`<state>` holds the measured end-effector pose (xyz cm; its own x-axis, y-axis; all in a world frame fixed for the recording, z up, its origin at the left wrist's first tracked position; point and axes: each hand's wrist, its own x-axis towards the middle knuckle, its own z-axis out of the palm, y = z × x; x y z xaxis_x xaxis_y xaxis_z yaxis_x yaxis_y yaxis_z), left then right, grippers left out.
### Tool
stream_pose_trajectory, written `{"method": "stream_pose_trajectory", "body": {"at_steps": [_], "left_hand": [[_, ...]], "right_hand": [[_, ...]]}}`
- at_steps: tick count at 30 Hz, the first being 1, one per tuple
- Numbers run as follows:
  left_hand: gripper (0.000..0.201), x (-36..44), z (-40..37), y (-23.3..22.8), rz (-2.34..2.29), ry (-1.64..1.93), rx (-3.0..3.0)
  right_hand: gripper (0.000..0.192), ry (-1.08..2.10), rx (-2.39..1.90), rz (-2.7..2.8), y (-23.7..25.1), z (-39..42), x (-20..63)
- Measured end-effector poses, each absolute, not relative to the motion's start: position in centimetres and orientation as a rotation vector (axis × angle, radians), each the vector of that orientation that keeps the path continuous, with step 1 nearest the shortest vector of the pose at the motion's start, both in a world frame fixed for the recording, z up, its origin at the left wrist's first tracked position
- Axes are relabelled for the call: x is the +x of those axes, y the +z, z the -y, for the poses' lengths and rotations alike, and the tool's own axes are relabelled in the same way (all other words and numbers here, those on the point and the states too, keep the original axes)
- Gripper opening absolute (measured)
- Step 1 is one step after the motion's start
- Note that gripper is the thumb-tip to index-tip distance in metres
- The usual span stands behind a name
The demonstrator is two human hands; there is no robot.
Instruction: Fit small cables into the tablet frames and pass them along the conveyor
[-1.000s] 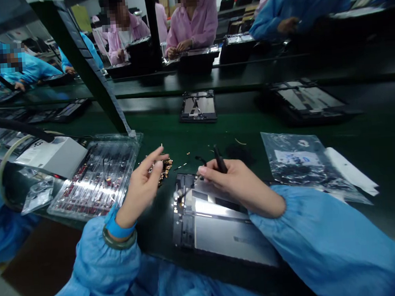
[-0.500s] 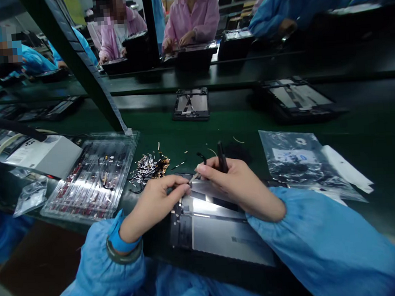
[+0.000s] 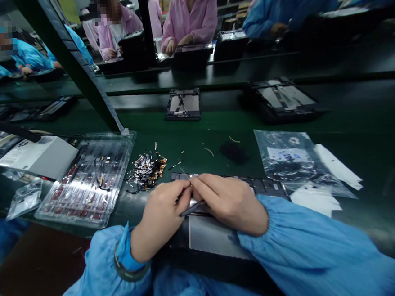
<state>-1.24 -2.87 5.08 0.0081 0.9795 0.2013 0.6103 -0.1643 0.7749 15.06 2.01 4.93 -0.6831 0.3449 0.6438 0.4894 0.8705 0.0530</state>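
Fingertips of both hands meet over the upper left of an opened tablet-like device (image 3: pixel 210 235) with a flat grey panel. My left hand (image 3: pixel 168 206) is closed in a pinch; what lies in its fingertips is too small to make out. Against it, my right hand (image 3: pixel 231 199) is also closed, with a slim black tool (image 3: pixel 191 208) sticking out under its fingers toward the left hand. The tool's working end is hidden. Just beyond the left hand lies a heap of small cable-like parts (image 3: pixel 146 169) with black, silver and gold-coloured ends.
A clear plastic tray (image 3: pixel 119 189) of parts stands left, beside a white box (image 3: pixel 42 154). Plastic bag (image 3: pixel 286 155) and white paper pieces (image 3: pixel 318 198) lie right. Two more opened devices (image 3: pixel 184 106) (image 3: pixel 283 97) rest farther back. Co-workers sit across the bench.
My right hand has turned over and come down against my left hand. The black tool has swung from upright to nearly flat, pointing left. The view has shifted slightly.
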Motion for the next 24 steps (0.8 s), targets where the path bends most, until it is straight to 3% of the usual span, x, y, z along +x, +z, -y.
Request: {"method": "stream_pose_trajectory", "body": {"at_steps": [4, 9, 12, 17, 20, 24], "left_hand": [[0.014, -2.0, 2.5, 5.3, -1.389, 1.111, 1.249], [0.016, -2.0, 2.5, 5.6, -1.053, 1.096, 0.799], [0.019, -1.6, 2.8, 5.4, -1.041, 1.11, 0.743], [0.021, -0.4, 3.0, 5.4, -1.106, 1.024, 0.98], [0.02, -1.2, 3.7, 5.7, -1.316, 1.024, 1.363], [0.022, -8.0, 7.8, 5.0, -2.139, 1.454, 1.725]], "right_hand": [[0.015, 0.167, -0.832, 2.078, 5.4, -2.3, 15.7], [0.018, 0.337, -0.734, 2.22, 5.3, -2.0, 16.1], [0.018, 0.547, -0.783, 2.154, 5.7, -1.9, 16.0], [0.031, 1.285, -1.085, 1.64, 6.9, -2.1, 14.7], [0.033, 1.499, -1.108, 1.434, 7.7, -2.1, 14.7], [0.028, 1.34, -1.141, 1.301, 8.6, -2.5, 17.7]]}}
